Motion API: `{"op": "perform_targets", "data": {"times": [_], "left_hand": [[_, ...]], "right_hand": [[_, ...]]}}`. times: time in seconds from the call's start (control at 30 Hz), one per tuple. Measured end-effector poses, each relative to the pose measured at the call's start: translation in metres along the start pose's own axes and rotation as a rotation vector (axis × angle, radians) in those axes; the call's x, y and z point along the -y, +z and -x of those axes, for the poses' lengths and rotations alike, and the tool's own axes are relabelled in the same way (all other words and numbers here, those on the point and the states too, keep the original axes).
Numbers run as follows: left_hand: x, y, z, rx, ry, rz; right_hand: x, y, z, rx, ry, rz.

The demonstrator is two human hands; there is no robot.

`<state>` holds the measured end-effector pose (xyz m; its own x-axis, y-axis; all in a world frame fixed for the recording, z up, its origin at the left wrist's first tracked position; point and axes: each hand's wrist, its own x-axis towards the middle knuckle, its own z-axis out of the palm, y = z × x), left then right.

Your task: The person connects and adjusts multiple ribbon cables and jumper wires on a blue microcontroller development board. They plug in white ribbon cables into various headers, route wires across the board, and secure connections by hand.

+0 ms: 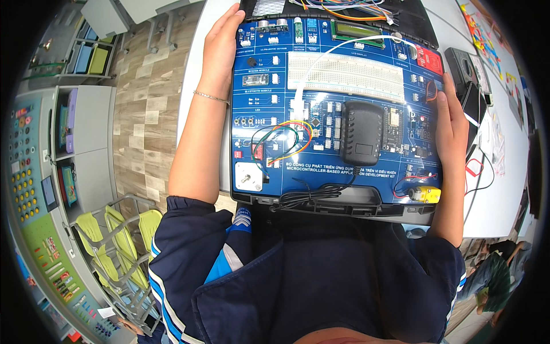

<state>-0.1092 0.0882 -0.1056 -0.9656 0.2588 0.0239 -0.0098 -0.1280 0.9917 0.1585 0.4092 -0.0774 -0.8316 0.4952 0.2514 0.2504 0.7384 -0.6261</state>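
Between my two hands is an opened black case holding a blue microcontroller kit board (pixel 321 182). My left hand (pixel 222 43) is closed on its left edge, toward the far corner. On the right edge, my right hand (pixel 451 123) grips the case with the fingertips partly hidden. A black power adapter (pixel 362 135) lies on the board, its bundled cord (pixel 312 198) trailing over the near edge. Also on the board are a white breadboard (pixel 344 75), an LCD module (pixel 358 33), a looped white cable (pixel 321 55), coloured wires (pixel 309 137) and a yellow gear motor (pixel 425 194).
Jumper wires (pixel 349 10) lie in the opened lid. The white table (pixel 492 212) extends right, with a black multimeter (pixel 463 64) and colourful parts (pixel 487 40). Green chairs (pixel 117 241) and cabinets (pixel 94 178) stand left. Another person (pixel 495 275) is at the lower right.
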Motion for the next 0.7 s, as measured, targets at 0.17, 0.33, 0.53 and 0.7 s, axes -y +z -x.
{"op": "perform_targets", "data": {"times": [0.17, 0.33, 0.53, 0.7], "left_hand": [[-0.013, 0.012, 0.012, -0.016, -0.051, 0.016], [-0.012, 0.011, 0.012, -0.012, -0.038, 0.022], [-0.008, 0.009, 0.008, -0.021, -0.007, 0.034], [-0.013, 0.013, 0.011, -0.014, -0.032, 0.000]], "right_hand": [[0.004, -0.001, 0.000, 0.015, 0.028, 0.014], [0.005, -0.002, 0.000, 0.014, 0.014, 0.023], [0.003, -0.001, 0.000, 0.010, -0.003, 0.020], [0.004, -0.001, 0.000, 0.008, -0.004, 0.023]]}}
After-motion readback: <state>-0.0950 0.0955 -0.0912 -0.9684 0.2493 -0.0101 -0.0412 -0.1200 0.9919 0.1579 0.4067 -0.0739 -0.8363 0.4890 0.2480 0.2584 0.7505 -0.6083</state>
